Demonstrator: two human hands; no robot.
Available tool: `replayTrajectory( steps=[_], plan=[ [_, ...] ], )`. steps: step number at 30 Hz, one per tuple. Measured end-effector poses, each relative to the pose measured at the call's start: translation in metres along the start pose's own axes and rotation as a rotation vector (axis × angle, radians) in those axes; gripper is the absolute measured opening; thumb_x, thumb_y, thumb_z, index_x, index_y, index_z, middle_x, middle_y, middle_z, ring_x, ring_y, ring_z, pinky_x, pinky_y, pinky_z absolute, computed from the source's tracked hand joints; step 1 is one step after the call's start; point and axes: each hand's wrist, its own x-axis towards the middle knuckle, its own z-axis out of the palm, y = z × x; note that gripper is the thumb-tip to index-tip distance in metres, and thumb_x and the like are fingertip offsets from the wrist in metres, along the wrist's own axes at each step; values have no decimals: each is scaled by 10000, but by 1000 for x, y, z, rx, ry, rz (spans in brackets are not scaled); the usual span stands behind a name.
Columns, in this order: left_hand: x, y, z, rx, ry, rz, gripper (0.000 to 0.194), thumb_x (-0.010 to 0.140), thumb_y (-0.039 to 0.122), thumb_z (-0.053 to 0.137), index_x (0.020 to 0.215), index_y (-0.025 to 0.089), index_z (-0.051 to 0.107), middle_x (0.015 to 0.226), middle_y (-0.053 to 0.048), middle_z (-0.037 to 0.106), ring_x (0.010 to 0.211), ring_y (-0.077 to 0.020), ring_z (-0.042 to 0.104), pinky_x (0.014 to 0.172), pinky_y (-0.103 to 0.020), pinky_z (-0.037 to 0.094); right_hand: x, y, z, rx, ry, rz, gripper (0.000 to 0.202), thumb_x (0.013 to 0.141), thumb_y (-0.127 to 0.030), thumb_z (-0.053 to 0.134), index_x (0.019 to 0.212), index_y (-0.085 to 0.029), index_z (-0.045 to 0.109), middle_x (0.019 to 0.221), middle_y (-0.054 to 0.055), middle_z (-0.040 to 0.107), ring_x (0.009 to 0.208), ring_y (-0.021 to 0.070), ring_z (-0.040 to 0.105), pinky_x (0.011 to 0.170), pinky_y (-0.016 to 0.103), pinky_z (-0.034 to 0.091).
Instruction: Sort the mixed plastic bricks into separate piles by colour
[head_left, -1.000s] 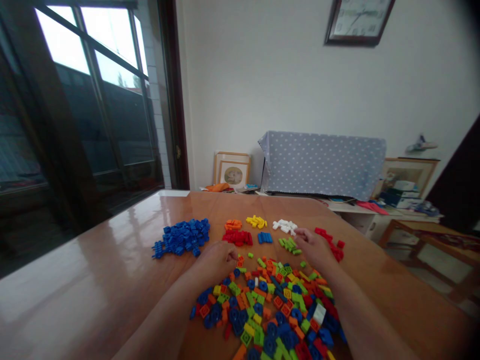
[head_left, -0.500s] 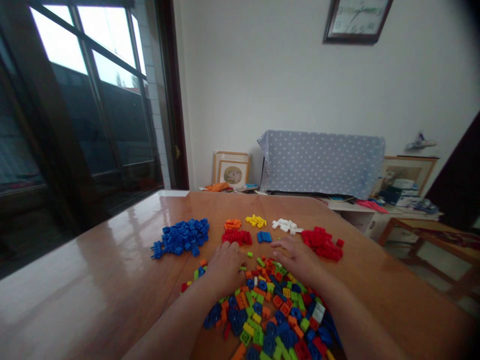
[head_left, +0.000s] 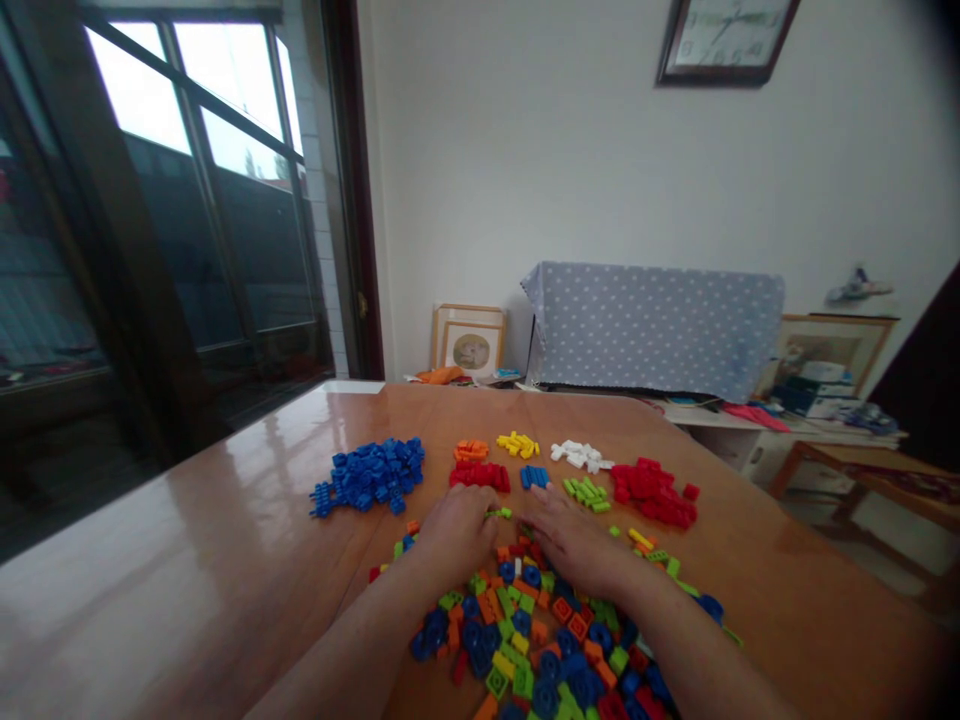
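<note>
My left hand [head_left: 461, 525] rests at the far left edge of the mixed pile, its fingers curled round a small green toy brick [head_left: 493, 513]. Another green brick [head_left: 506, 513] lies just right of those fingertips. My right hand [head_left: 574, 535] reaches over the pile with fingers stretched apart, and nothing shows in them. Its fingertips are close to a row of blue bricks [head_left: 535, 477]. Beneath both arms spreads the mixed pile of bricks [head_left: 525, 640], partly hidden by them. A row of green bricks [head_left: 587, 494] lies beyond my right hand.
On the wooden table [head_left: 187, 560] are a blue heap [head_left: 375, 472], a red row [head_left: 480, 476], orange bricks [head_left: 471, 450], yellow bricks [head_left: 517, 444], white bricks [head_left: 577, 456] and a red heap [head_left: 652, 492]. A wooden stool [head_left: 862, 500] stands at the right.
My right hand has moved left and nearer, uncovering the row of green bricks and the pile's right side. My left hand stays nearly in place. The view has shifted slightly.
</note>
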Motion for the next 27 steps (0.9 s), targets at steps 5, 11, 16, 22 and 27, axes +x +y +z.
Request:
replayTrajectory(
  steps=[5, 11, 16, 22, 27],
  plan=[
    [0, 1, 2, -129, 23, 8, 147, 835, 193, 510, 896, 192, 644, 894, -56, 653, 870, -198, 581, 739, -278, 403, 0, 2, 1, 35, 85, -39, 326, 879, -197, 487, 1148, -236, 668, 1498, 68, 441, 1418, 269, 326, 1168, 494, 238],
    [0, 1, 7, -298, 16, -17, 139, 857, 208, 483, 886, 190, 617, 804, -20, 634, 735, -156, 561, 618, -244, 356, -1, -7, -8, 65, 158, -69, 283, 766, -120, 568, 1004, -230, 676, 1175, 57, 654, 1233, 255, 488, 1067, 426, 342],
    [2, 2, 10, -497, -12, -37, 142, 847, 202, 481, 919, 181, 602, 807, -9, 631, 752, -150, 575, 637, -240, 385, -2, -16, -17, 118, 179, -35, 151, 757, -117, 548, 823, -212, 644, 830, 16, 652, 880, 194, 561, 784, 289, 404],
    [5, 9, 8, -690, -20, -135, 228, 769, 115, 502, 981, 162, 569, 822, -3, 603, 728, -124, 558, 604, -217, 387, 2, -14, -14, 475, 260, 20, 31, 814, -191, 531, 824, -202, 559, 745, -26, 561, 709, 132, 516, 643, 224, 388],
    [4, 10, 13, -823, -91, -190, 289, 801, 187, 547, 1089, 174, 527, 806, 5, 604, 652, -108, 540, 535, -198, 359, 3, -21, -14, 851, 177, 42, 175, 856, -335, 552, 974, -206, 562, 781, -29, 545, 641, 110, 509, 587, 210, 416]
  ],
)
